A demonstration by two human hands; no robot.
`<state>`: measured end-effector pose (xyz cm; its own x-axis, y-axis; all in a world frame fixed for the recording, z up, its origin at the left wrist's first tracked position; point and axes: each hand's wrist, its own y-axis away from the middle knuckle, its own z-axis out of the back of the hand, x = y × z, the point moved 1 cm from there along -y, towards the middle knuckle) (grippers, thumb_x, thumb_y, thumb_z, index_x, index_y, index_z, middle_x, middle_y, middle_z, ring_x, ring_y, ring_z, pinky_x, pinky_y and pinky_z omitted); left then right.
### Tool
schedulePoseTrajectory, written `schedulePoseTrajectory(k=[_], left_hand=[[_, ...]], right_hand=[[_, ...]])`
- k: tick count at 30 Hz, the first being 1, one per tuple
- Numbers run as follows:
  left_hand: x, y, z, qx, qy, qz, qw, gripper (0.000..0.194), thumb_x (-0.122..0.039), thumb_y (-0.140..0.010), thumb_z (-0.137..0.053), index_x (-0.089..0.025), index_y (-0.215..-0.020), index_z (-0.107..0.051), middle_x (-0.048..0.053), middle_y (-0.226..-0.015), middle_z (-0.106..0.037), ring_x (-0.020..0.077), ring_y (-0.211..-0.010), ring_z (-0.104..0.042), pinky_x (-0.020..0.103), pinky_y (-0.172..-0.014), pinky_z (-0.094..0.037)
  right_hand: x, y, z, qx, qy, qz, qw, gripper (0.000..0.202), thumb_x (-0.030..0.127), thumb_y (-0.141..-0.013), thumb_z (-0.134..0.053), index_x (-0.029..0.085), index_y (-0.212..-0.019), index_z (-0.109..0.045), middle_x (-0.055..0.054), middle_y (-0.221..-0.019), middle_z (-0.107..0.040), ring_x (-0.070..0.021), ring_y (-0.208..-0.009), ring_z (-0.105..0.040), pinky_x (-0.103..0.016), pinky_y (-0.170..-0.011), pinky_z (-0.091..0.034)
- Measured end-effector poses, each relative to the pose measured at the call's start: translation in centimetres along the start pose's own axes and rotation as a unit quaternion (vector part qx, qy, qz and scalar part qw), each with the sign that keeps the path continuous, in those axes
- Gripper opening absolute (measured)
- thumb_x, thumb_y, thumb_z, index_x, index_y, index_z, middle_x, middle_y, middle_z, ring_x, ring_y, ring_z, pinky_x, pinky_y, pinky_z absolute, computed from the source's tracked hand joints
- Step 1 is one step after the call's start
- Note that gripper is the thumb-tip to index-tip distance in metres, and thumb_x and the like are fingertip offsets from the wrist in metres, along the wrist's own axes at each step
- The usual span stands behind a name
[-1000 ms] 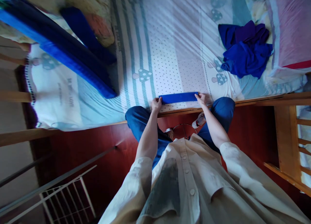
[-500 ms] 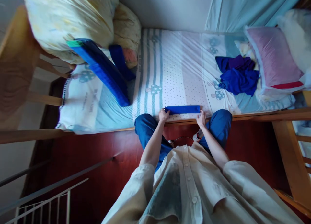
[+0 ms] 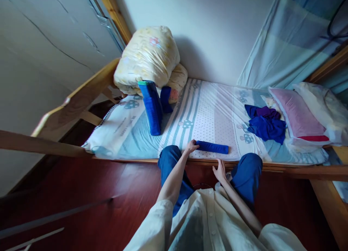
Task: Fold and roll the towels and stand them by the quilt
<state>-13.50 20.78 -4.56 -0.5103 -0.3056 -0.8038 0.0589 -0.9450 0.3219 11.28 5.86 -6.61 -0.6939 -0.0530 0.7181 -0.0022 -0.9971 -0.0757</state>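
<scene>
A blue cloth folded into a long narrow strip (image 3: 213, 147) lies near the front edge of the bed. My left hand (image 3: 191, 146) has its fingers closed on the strip's left end. Apart from the cloth, my right hand (image 3: 220, 170) is held between my knees with thumb and fingers spread, holding nothing. To the left stands a row of folded blue cloths (image 3: 152, 111), with green showing at its far end. Beside it is another folded dark blue cloth (image 3: 165, 100). Crumpled blue cloths (image 3: 268, 128) lie in a heap at the right, with a purple cloth (image 3: 268, 112) among them.
A patterned sheet (image 3: 217, 116) covers the bed. A bulky pale yellow quilt (image 3: 148, 57) sits at the back left, and a pink pillow (image 3: 297, 111) at the right. A wooden rail (image 3: 78, 95) closes the left end. Pale curtains (image 3: 288, 44) hang at the back right.
My right hand has let go of the strip's right end and drawn back toward my body. My left hand stays on the left end. The view has tilted up and turned left.
</scene>
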Motion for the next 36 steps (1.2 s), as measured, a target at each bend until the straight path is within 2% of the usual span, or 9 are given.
schedulePoseTrajectory(k=[5,10,16,18,21,25,29,32,36], left_hand=[[-3.2,1.3,0.7,0.027,0.004,-0.072,0.997,0.034,-0.018,-0.063,-0.079,-0.021,-0.093,-0.065,0.005,-0.100,-0.076,0.0225,-0.089,-0.072,0.036,-0.087,-0.057],[-8.5,3.6,1.4,0.064,-0.018,-0.207,0.976,0.045,-0.019,-0.065,-0.080,-0.023,-0.107,-0.065,0.006,-0.101,-0.077,0.0242,-0.090,-0.073,0.037,-0.086,-0.059],[-14.4,6.8,1.5,0.054,-0.048,-0.297,0.952,0.047,-0.019,-0.067,-0.081,-0.024,-0.112,-0.069,0.004,-0.104,-0.078,0.0257,-0.099,-0.072,0.039,-0.098,-0.056],[-15.6,7.6,1.7,0.054,-0.042,-0.302,0.951,0.046,-0.018,-0.067,-0.081,-0.025,-0.111,-0.070,0.003,-0.107,-0.078,0.0257,-0.102,-0.071,0.039,-0.098,-0.055],[-16.6,8.2,2.1,0.046,0.008,-0.294,0.955,0.049,-0.021,-0.069,-0.081,-0.024,-0.116,-0.068,0.006,-0.114,-0.076,0.0260,-0.109,-0.069,0.038,-0.096,-0.057],[-16.0,7.8,3.2,0.019,0.162,-0.295,0.941,0.070,-0.032,-0.074,-0.082,-0.024,-0.138,-0.054,0.014,-0.138,-0.065,0.0264,-0.123,-0.063,0.039,-0.098,-0.056],[-12.7,6.6,4.9,-0.001,0.223,-0.255,0.941,0.081,-0.041,-0.077,-0.084,-0.028,-0.147,-0.045,0.016,-0.151,-0.054,0.0278,-0.138,-0.054,0.044,-0.110,-0.049],[-8.8,5.3,6.3,-0.023,0.207,-0.200,0.957,0.086,-0.044,-0.072,-0.089,-0.027,-0.146,-0.048,0.018,-0.147,-0.057,0.0307,-0.140,-0.053,0.048,-0.112,-0.045],[-4.1,2.5,7.7,-0.094,0.185,-0.132,0.969,0.093,-0.043,-0.063,-0.094,-0.026,-0.143,-0.049,0.018,-0.141,-0.061,0.0340,-0.138,-0.055,0.052,-0.112,-0.043]], right_hand=[[2.9,-5.0,1.9,-0.002,0.007,0.039,0.999,0.072,0.022,-0.072,-0.080,0.019,-0.140,-0.057,-0.018,-0.142,-0.062,-0.0363,-0.137,-0.057,-0.055,-0.115,-0.048],[6.5,-9.7,5.1,-0.008,-0.015,0.056,0.998,0.085,0.027,-0.060,-0.092,0.025,-0.139,-0.060,-0.015,-0.144,-0.061,-0.0365,-0.136,-0.057,-0.055,-0.116,-0.045],[9.7,-12.4,8.4,0.050,-0.114,0.069,0.990,0.051,0.027,-0.054,-0.091,0.022,-0.102,-0.074,-0.004,-0.103,-0.078,-0.0265,-0.096,-0.073,-0.040,-0.091,-0.059],[10.3,-12.6,9.0,0.069,-0.134,0.052,0.987,0.031,0.032,-0.059,-0.088,0.020,-0.082,-0.071,0.000,-0.081,-0.077,-0.0236,-0.079,-0.072,-0.035,-0.075,-0.060],[11.5,-12.7,9.7,0.070,-0.159,0.034,0.984,0.023,0.035,-0.064,-0.085,0.021,-0.069,-0.066,0.001,-0.068,-0.073,-0.0223,-0.069,-0.071,-0.031,-0.064,-0.057],[13.8,-13.3,10.4,0.050,-0.192,0.028,0.980,0.024,0.037,-0.065,-0.086,0.022,-0.075,-0.071,0.000,-0.073,-0.076,-0.0243,-0.074,-0.074,-0.032,-0.066,-0.058],[16.8,-15.2,9.9,0.054,-0.201,0.039,0.977,0.029,0.041,-0.064,-0.088,0.019,-0.072,-0.072,-0.003,-0.073,-0.076,-0.0252,-0.076,-0.075,-0.033,-0.069,-0.059],[19.2,-17.8,8.0,0.070,-0.205,0.048,0.975,0.031,0.044,-0.064,-0.088,0.018,-0.067,-0.071,-0.002,-0.066,-0.074,-0.0224,-0.070,-0.073,-0.030,-0.065,-0.059],[22.7,-22.5,3.7,0.095,-0.222,0.066,0.968,0.035,0.050,-0.063,-0.087,0.019,-0.064,-0.070,0.001,-0.058,-0.069,-0.0191,-0.062,-0.070,-0.026,-0.055,-0.057]])
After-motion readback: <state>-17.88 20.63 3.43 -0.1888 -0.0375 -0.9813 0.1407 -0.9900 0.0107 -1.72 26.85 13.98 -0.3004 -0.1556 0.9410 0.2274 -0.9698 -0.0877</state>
